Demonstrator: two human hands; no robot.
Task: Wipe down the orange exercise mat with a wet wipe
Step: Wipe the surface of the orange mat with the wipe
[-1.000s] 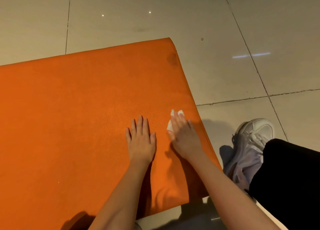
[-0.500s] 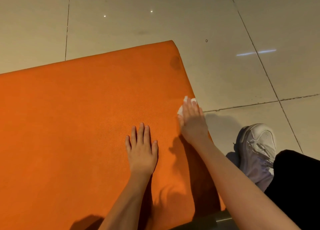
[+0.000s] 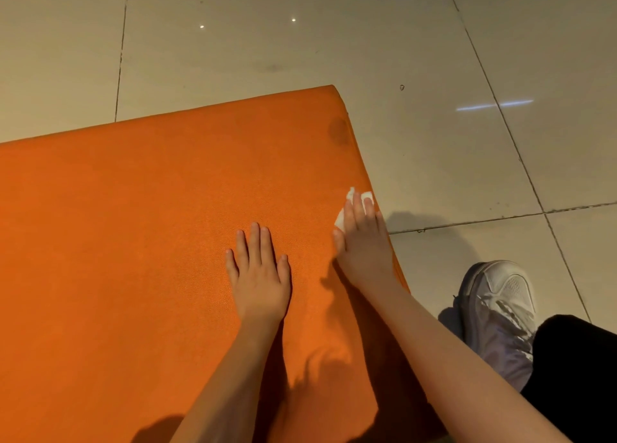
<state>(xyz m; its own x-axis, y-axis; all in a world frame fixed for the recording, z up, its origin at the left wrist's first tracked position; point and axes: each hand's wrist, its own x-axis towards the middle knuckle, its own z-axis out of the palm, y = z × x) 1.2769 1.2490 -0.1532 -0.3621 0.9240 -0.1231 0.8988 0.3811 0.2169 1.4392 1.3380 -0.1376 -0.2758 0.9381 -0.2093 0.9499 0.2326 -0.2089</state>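
Mat [image 3: 133,242]: left hand [image 3: 258,282] flat, right hand [image 3: 364,242] pressing wipe [image 3: 341,218].

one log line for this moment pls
step: wipe mat right edge | right hand: flat, presses wipe on mat | left hand: flat on mat | dark spot near far corner: untouched

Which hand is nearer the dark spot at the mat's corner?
Right. The right hand, on the wipe, is short of the dark spot; the left hand lies farther back.
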